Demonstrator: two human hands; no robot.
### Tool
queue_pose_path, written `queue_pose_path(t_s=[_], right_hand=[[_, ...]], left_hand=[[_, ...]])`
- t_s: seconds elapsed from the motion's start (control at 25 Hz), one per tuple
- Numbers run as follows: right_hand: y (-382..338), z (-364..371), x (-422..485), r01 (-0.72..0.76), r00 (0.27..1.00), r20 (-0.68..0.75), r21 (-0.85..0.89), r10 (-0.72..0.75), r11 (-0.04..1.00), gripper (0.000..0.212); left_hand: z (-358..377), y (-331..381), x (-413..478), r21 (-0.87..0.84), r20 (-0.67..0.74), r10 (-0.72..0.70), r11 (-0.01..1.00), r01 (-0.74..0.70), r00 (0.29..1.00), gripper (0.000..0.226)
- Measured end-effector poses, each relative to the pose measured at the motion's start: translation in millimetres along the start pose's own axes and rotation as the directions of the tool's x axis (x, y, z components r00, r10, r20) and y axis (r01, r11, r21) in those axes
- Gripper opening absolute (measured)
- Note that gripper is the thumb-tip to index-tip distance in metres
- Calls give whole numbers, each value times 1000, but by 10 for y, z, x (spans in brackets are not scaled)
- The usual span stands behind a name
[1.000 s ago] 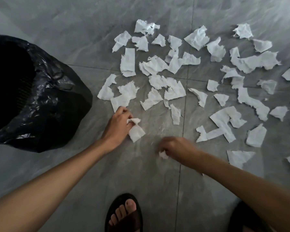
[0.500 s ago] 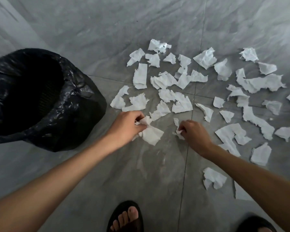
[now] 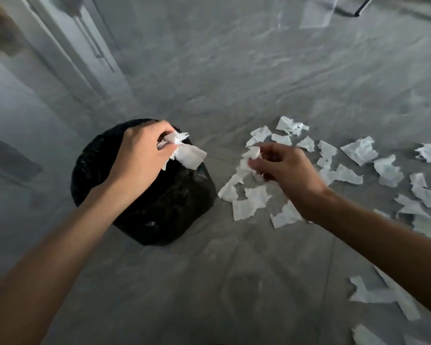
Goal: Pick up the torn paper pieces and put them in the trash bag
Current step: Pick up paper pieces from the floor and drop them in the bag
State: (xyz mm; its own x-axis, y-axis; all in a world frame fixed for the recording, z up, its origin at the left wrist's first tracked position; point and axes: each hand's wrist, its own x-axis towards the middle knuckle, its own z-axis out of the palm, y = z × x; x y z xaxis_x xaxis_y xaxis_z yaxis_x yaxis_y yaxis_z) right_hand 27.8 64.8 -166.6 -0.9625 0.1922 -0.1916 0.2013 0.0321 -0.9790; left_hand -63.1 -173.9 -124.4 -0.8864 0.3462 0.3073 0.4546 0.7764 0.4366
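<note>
Left hand (image 3: 139,155) pinches limp, featherlight paper scraps (image 3: 187,153) over the trash bag (image 3: 159,207); right hand (image 3: 284,170) pinches another, best bunched loosely.

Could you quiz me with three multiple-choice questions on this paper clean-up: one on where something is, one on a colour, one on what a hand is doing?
1. Where is the left hand?
A. over the trash bag
B. flat on the floor
C. out of view

2. What colour is the trash bag?
A. white
B. black
C. blue

3. What is the right hand doing?
A. lying open and empty
B. gripping the bag
C. pinching a small paper scrap

Answers: 1 A, it holds a paper wad above the bag's opening. 2 B, glossy black plastic. 3 C, fingertips close on white paper.
</note>
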Motion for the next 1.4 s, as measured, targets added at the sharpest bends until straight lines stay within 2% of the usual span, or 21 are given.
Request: queue_pose_path(t_s=[0.16,0.24,0.36,0.44,0.52,0.64,0.72,0.8,0.88,0.96,1.04,1.12,1.24,1.32,1.4], right_hand=[[-549,545,287,174,977,119,47,-178,984,10],[-672,890,434,199,963,172,62,-207,978,2],[-641,1336,597,150,970,214,-160,-114,976,8],[-536,1501,675,83,964,264,-268,-10,960,14],[-434,1509,711,45,954,296,-326,57,944,29],[-308,1193,682,91,966,260,-323,-4,942,38],[-151,790,620,78,981,190,-281,-24,956,30],[148,291,520,33,993,118,-356,10,934,26],[587,-171,364,-46,994,56,-570,95,820,21],[1083,-487,197,-92,981,32,-793,192,603,23],[1489,-592,62,-35,969,74,-905,237,424,34],[1749,-591,50,0,978,73,-936,195,352,38],[1905,-536,127,-16,993,30,-929,118,371,21],[1945,-535,118,18,991,71,-913,115,409,13],[1896,-593,46,39,994,93,-822,66,568,9]], left_hand=[[30,-616,-97,116,45,-254,962,247,966,6],[22,-844,-200,120,102,-347,935,335,932,8],[-8,-1008,-333,169,271,-439,898,407,856,24],[-42,-1021,-385,180,257,-468,883,434,846,37],[-75,-940,-393,140,137,-425,903,407,895,39],[-67,-632,-337,57,-18,-304,951,305,952,36],[19,-308,-283,-32,-29,-207,978,206,978,33],[219,48,-248,-110,29,-70,991,73,997,30],[486,330,-245,-185,115,38,983,-17,993,27],[805,483,-288,-233,221,87,972,-34,971,25],[1126,489,-368,-221,360,94,975,-13,928,26],[1498,423,-437,-154,505,71,988,9,860,32],[2027,304,-511,30,626,-3,999,-20,780,45],[2313,259,-548,145,660,-64,988,-44,749,46],[2502,219,-578,192,653,-86,980,-54,753,37]])
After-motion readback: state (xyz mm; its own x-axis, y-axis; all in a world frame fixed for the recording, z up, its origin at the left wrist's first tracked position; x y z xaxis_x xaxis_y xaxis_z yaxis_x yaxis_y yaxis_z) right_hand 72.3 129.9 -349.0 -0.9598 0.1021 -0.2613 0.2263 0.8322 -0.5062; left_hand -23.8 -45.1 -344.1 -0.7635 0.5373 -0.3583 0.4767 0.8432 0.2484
